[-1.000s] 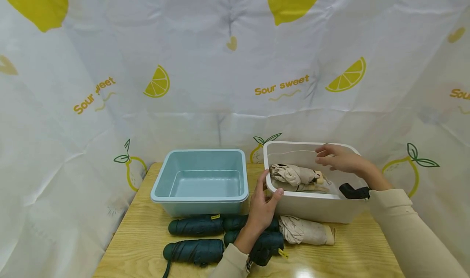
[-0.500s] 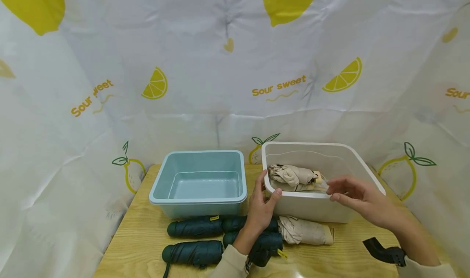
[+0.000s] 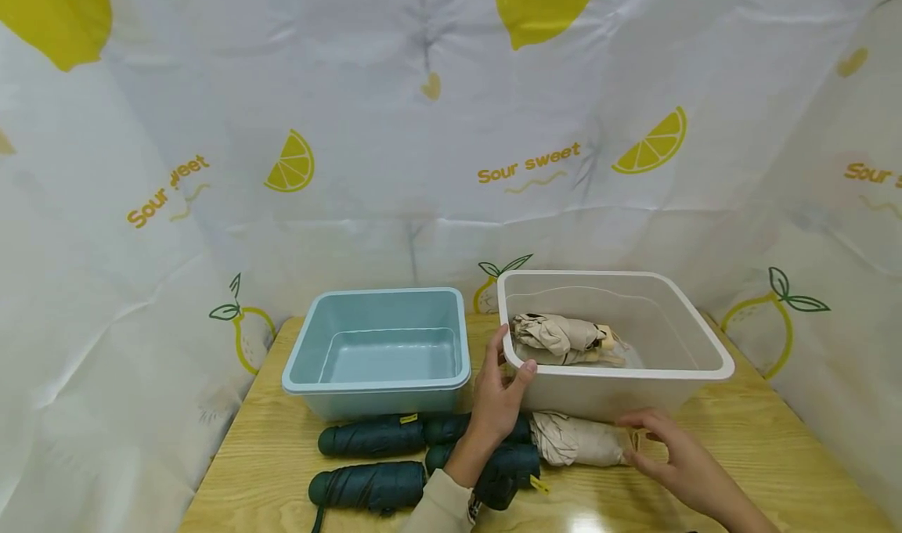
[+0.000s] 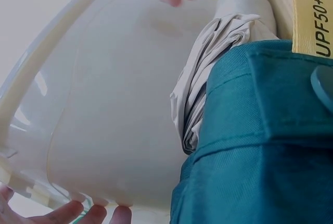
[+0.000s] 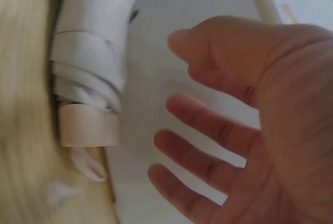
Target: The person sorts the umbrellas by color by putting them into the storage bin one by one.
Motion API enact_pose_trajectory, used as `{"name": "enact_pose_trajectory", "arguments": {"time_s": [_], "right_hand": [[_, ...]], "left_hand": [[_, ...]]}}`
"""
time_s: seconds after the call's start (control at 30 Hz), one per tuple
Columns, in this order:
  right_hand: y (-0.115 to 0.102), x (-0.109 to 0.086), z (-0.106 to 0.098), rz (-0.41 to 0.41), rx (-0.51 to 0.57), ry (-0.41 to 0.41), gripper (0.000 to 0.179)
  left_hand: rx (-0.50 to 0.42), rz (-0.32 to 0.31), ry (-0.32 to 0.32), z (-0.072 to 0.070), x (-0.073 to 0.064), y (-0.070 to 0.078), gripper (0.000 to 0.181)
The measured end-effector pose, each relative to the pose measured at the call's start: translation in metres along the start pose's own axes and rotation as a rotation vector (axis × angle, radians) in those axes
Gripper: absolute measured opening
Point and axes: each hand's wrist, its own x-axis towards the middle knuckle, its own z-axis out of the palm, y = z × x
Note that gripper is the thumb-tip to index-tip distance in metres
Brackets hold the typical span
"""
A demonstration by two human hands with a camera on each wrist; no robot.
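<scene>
In the head view my left hand (image 3: 496,400) grips the front left corner of a white plastic bin (image 3: 620,373), thumb over the front rim and fingers along the side. Folded beige umbrellas (image 3: 557,335) lie inside it, towards the left. Another folded beige umbrella (image 3: 581,441) rests on the table before the bin. My right hand (image 3: 672,459) is at its handle end, thumb and fingers spread. The right wrist view shows those fingers (image 5: 208,166) apart from the beige umbrella's pale handle (image 5: 88,125). A dark green umbrella (image 4: 234,146) fills much of the left wrist view.
A light blue bin (image 3: 377,384) with nothing in it stands left of the white one. Several folded dark green umbrellas lie on the wooden table (image 3: 261,470), among them a front left one (image 3: 369,486). A lemon-print curtain (image 3: 395,165) hangs close behind.
My right hand has come out from over the white bin, down and towards me, to the handle end of the beige umbrella on the table. The left hand keeps its hold on the bin.
</scene>
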Motion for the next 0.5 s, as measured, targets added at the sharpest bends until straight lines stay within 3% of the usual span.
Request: {"name": "enact_pose_trajectory", "arguments": {"time_s": [0.23,0.5], "right_hand": [[0.017,-0.01,0.026,-0.001,-0.189,0.008,0.057],[0.019,-0.011,0.038,0.022,-0.195,0.034,0.065]], "left_hand": [[-0.006,0.006,-0.007,0.0,0.0,0.0,0.069],[0.01,-0.001,0.002,-0.001,0.0,0.002,0.069]]}}
